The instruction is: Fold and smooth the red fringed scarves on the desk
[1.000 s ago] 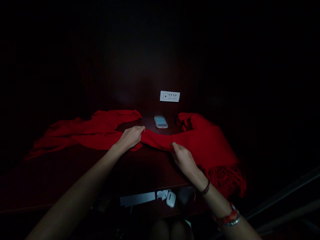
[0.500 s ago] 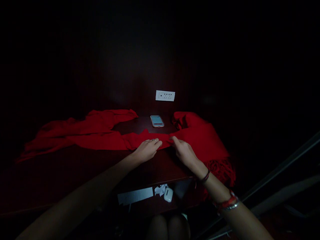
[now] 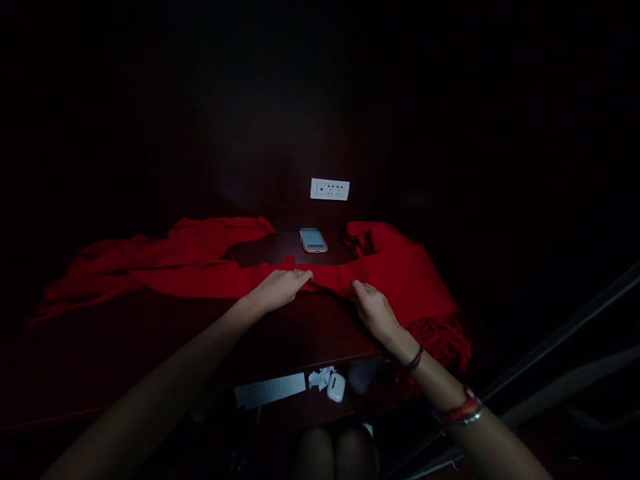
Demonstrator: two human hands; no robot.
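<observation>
A long red scarf (image 3: 190,280) lies across the dark desk, bunched on the left and spread wider on the right, where its fringe hangs down. My left hand (image 3: 281,288) pinches the scarf's narrow middle stretch from the near side, thumb toward the right. A short way to the right, my right hand (image 3: 374,308) is closed on the near edge of the same scarf. Between the two hands the cloth runs flat and narrow. The undersides of the fingers are hidden.
A phone (image 3: 313,241) lies behind the scarf, below a white wall socket (image 3: 330,189). Under the desk's front edge (image 3: 320,363) are a paper sheet (image 3: 273,391), crumpled paper (image 3: 321,378) and a white earbud case (image 3: 337,387). Pale bars (image 3: 565,333) run along the right.
My hands have moved apart along the scarf: the left one to the left, the right one slightly right and down. More of the cloth between them shows.
</observation>
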